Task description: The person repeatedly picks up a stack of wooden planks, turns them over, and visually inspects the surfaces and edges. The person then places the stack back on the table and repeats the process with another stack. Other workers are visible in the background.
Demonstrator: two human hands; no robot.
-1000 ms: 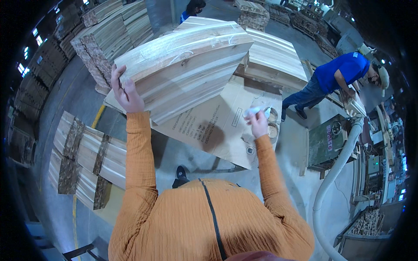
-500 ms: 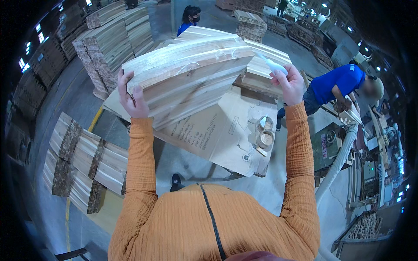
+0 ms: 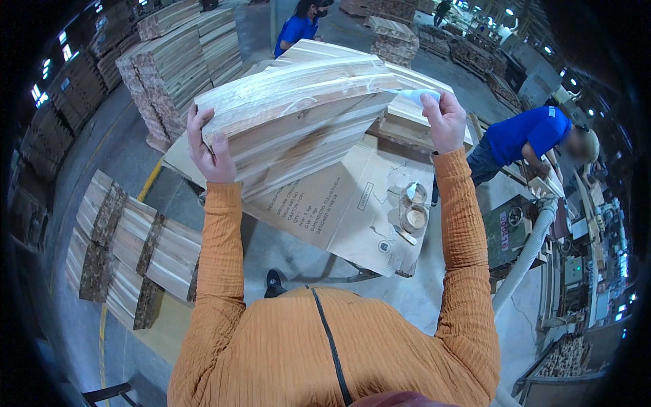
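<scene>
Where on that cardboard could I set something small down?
Bare cardboard lies between the held wooden panel and two round containers. It's crowded around those containers, with a stick beside them, and beyond, where wooden boards are stacked.

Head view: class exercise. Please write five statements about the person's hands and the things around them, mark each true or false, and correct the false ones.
1. The left hand grips the wooden piece. True.
2. The right hand holds a pale tapered bottle. True.
3. The bottle's tip points away from the wooden piece. False: it points toward it.
4. Two round containers are on the cardboard. True.
5. The person's sleeves are blue. False: the sleeves are orange.
</scene>
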